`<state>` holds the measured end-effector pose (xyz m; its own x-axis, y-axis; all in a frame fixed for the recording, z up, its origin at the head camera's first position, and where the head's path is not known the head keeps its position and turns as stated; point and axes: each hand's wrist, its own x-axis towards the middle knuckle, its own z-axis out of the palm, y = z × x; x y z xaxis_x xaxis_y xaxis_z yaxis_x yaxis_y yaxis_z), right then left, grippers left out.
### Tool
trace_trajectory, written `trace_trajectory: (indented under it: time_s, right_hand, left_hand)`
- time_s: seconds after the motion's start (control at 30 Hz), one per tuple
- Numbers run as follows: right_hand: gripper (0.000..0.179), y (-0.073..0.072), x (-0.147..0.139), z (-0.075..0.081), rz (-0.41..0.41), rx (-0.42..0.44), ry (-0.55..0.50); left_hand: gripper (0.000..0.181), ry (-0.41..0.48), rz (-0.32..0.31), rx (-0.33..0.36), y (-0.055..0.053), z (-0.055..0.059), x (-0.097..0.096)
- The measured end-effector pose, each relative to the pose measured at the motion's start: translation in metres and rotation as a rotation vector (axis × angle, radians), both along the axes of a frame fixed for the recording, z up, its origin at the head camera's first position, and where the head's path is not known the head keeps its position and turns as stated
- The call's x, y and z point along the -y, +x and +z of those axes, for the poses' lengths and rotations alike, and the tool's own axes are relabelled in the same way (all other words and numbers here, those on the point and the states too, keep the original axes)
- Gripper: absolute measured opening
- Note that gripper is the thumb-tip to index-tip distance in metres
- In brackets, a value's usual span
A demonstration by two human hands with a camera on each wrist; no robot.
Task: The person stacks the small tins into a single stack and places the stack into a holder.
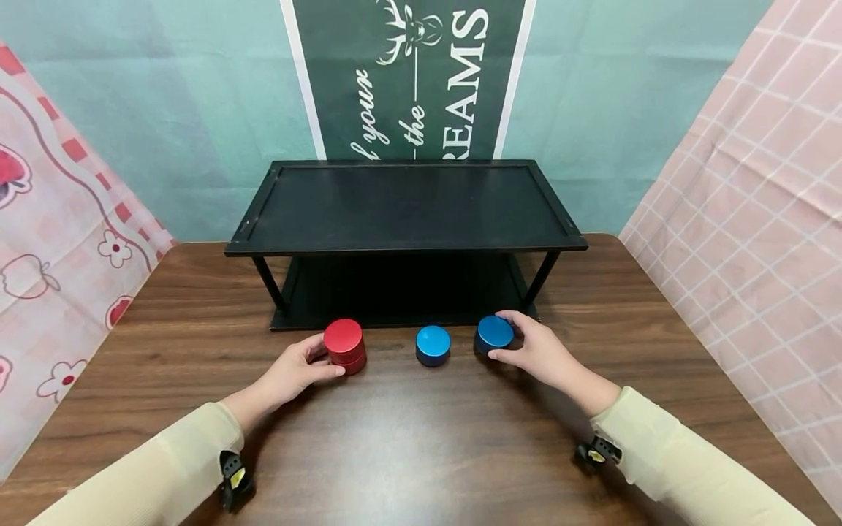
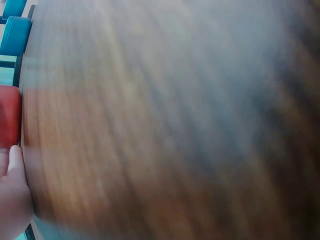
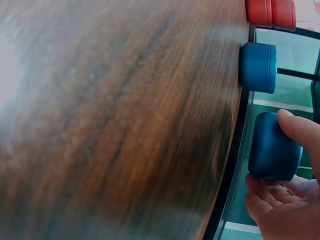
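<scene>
Two red round tins are stacked left of the middle, an upper tin (image 1: 343, 336) on a lower tin (image 1: 351, 363). My left hand (image 1: 292, 372) holds the stack from the left, thumb in front and fingers behind; how far they curl is partly hidden. My right hand (image 1: 539, 352) grips a blue round tin (image 1: 493, 334) between thumb and fingers. In the right wrist view, this blue tin (image 3: 274, 147) looks slightly raised off the table. Between the hands a second blue tin (image 1: 433, 345) stands by itself on the wood.
Behind the tins stands a black two-level shelf (image 1: 404, 208), its lower board (image 1: 395, 292) close to the table. The brown wooden table (image 1: 408, 446) extends toward me. A green cloth (image 1: 197, 109) hangs behind, with pink patterned cloths (image 1: 756, 183) at the sides.
</scene>
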<state>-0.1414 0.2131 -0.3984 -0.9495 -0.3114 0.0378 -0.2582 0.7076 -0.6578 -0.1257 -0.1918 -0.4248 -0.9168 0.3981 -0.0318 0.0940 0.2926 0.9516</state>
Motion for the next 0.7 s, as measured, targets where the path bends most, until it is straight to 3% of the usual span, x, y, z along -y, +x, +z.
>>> trace_trajectory:
  time_s: [0.7]
  right_hand:
    - [0.067, -0.002, 0.005, 0.020, -0.044, -0.034, -0.104]
  left_hand:
    - [0.056, 0.011, -0.009, -0.011, 0.000, -0.001, 0.000]
